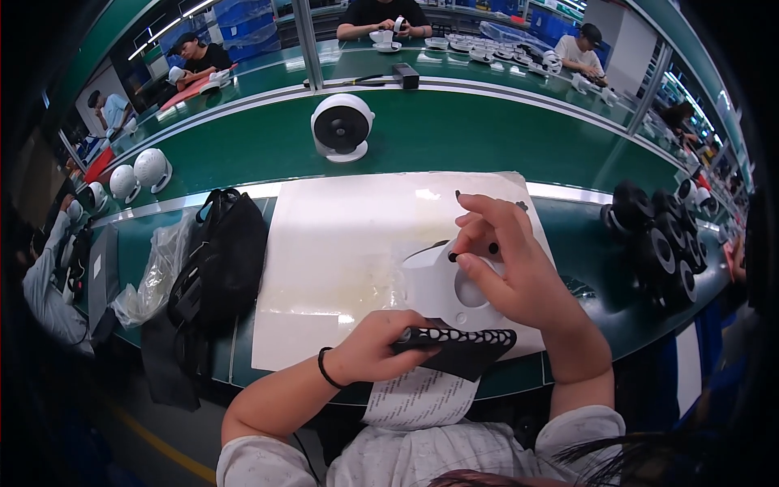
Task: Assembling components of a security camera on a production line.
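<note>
Head view: we have the white part [430,280] right of centre in the frame, over the pale mat [324,260], its round recess facing up. One black dot [493,248] shows against it; a second dot [453,257] sits by the thumb tip, a third [458,194] at a raised fingertip. Right hand [523,280] is over the part, fingers curled, thumb bent inward; pinching or just resting, we cannot tell. Left hand [377,349], lower centre, is clamped on the spotted black sheet [466,359], printed paper strip [422,398] hanging below it.

Step looks like sticking pads on the part. To do it well, we'd touch only pad edges, line each up before contact, press flat from the middle, and keep the sheet off the part. Main risk, we judge: a pad clinging to skin and landing skewed.

Further out: white fan [341,130] upper centre, black bag [231,252] left, black round parts [665,252] at right.
</note>
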Available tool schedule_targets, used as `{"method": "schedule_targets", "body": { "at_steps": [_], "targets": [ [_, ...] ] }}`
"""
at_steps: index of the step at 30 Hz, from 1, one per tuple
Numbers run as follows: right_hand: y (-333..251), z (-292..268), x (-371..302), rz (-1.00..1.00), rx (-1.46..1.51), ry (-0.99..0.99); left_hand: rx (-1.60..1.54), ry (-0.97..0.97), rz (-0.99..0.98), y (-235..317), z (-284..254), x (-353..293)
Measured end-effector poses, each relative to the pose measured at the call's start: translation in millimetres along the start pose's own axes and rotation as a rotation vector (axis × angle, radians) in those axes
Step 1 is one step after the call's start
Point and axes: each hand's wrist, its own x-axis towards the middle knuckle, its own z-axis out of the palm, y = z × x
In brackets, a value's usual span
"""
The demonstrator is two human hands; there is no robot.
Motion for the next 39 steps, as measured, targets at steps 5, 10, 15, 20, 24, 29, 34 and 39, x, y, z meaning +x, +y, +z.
{"method": "schedule_targets", "body": {
  "at_steps": [5,10,15,20,24,29,34,39],
  "targets": [
    [-21.8,-6.8,-4.5,-0.049,-0.292,0.008,0.026,-0.032,-0.003,1.6,-2.3,-0.5],
    [-32.0,1.2,-17.6,-0.161,-0.629,0.005,0.003,-0.025,0.0,0.5,-1.7,-0.4],
    [-11.6,-1.0,-31.9,-0.137,-0.449,0.136,0.023,-0.015,0.022,-1.1,0.6,0.0],
    [-14.7,2.5,-42.7,0.033,-0.1,-0.091,0.016,0.005,0.019,-2.9,1.1,-1.6],
    [-12.6,4.2,-43.6,0.047,-0.167,-0.128,0.024,0.015,0.0,-2.7,1.2,-1.5],
    [-4.4,6.1,-48.5,0.007,-0.097,-0.059,-0.016,0.0,-0.031,-1.6,0.3,-1.1],
    [2.1,4.5,-51.5,-0.171,-0.262,0.008,0.009,0.008,-0.02,-0.2,0.0,-0.9],
    [3.7,11.2,-56.8,-0.465,-0.576,0.075,0.036,-0.009,-0.054,4.2,1.0,0.0]
  ]
}}
